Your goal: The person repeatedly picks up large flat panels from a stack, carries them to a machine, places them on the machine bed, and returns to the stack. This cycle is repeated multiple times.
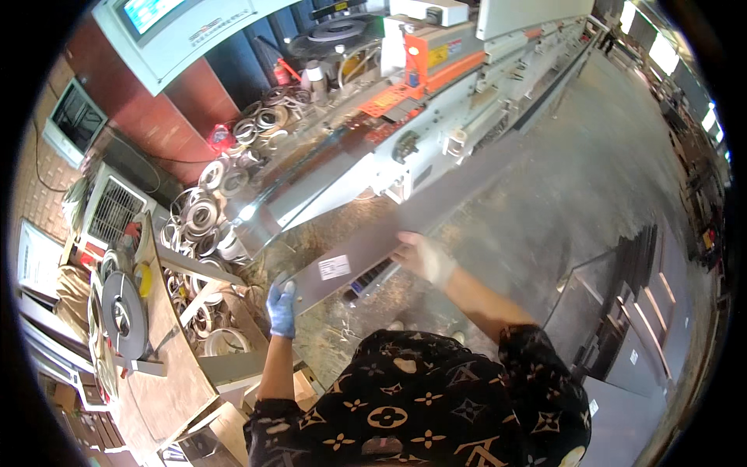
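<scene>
A long, narrow grey-brown board (381, 237) stretches away from me toward the upper right, with a white label (334, 268) near its left end. My left hand (281, 307), in a blue glove, grips that near left end. Farther along, my right hand (424, 258), in a pale glove, holds the board's near edge with its fingers over the top face. The thumb of my right hand is hard to make out. Alongside the board's far side runs a long white machine (436, 132) with an orange housing (436, 58).
Several rolls of banding tape (204, 214) are heaped left of the machine. A wooden table (167, 366) at my left carries a large grey roll (124, 315). Dark panels (622, 311) are stacked at right. A control cabinet with a screen (148, 12) stands at upper left.
</scene>
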The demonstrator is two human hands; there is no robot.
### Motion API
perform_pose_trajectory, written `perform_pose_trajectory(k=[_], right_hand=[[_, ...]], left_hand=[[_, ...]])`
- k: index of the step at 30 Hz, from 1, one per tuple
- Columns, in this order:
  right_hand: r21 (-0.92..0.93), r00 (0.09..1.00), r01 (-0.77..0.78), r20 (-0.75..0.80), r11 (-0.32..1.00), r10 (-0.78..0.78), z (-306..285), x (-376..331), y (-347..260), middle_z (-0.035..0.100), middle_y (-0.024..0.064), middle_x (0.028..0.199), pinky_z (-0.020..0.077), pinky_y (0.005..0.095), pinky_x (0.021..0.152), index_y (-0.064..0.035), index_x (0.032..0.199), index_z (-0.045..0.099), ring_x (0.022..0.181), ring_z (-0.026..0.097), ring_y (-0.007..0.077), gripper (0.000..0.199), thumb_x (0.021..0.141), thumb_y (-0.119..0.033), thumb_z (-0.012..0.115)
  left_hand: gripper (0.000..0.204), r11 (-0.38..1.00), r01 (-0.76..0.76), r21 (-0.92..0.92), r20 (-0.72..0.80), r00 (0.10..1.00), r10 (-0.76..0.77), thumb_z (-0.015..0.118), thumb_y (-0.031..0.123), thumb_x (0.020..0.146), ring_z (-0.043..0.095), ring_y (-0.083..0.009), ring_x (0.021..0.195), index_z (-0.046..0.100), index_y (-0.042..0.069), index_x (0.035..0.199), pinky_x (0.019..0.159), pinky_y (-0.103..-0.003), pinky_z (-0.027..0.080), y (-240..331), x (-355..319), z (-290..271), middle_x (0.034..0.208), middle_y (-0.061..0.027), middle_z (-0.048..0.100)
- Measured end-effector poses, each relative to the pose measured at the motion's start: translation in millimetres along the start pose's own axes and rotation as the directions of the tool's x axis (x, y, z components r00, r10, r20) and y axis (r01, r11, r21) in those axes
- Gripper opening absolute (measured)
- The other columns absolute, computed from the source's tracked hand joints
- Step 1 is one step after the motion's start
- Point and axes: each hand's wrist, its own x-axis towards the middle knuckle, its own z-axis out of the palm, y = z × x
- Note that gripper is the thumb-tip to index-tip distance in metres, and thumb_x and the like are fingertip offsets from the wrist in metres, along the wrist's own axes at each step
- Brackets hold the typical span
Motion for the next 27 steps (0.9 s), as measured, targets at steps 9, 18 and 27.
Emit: perform_pose_trajectory(k=[9,18,27], right_hand=[[-0.530,0.977,0.096,-0.111,0.843,-0.181,97.8,237.6,53.9,0.058,0.0099,0.104,0.0459,0.0377,0.083,-0.0051,0.107,0.050,0.097,0.057,0.0230,0.038,0.077,-0.023,0.066],[-0.866,0.765,0.102,0.383,-0.490,-0.517,154.3,243.7,29.0,0.030,0.0184,0.138,0.0187,0.0468,0.105,-0.0023,0.131,0.036,0.130,0.024,0.0329,0.085,0.072,-0.060,0.058],[-0.850,0.839,0.113,0.359,-0.515,-0.409,150.6,271.1,9.6,0.017,0.0196,0.146,0.0161,0.0464,0.108,-0.0084,0.140,0.025,0.133,0.018,0.0363,0.093,0.071,-0.064,0.055]], left_hand=[[0.037,0.994,0.003,-0.114,-0.315,0.948,-0.039,0.066,0.010,0.081,0.055,-0.0120,0.085,0.053,0.001,0.115,0.076,-0.025,0.047,-1.7,113.0,-96.2,0.100,-0.0029,0.059],[0.069,0.940,-0.148,0.308,-0.370,0.891,0.261,0.073,0.014,0.073,0.038,-0.0249,0.122,0.039,0.002,0.131,0.101,-0.032,0.033,-43.3,211.2,-123.1,0.139,-0.0185,0.030],[0.057,0.629,-0.199,0.752,-0.125,0.893,0.432,0.077,0.016,0.063,0.040,-0.0308,0.122,0.058,0.011,0.117,0.097,-0.035,0.040,-9.8,205.6,-96.0,0.142,-0.0175,0.028]])
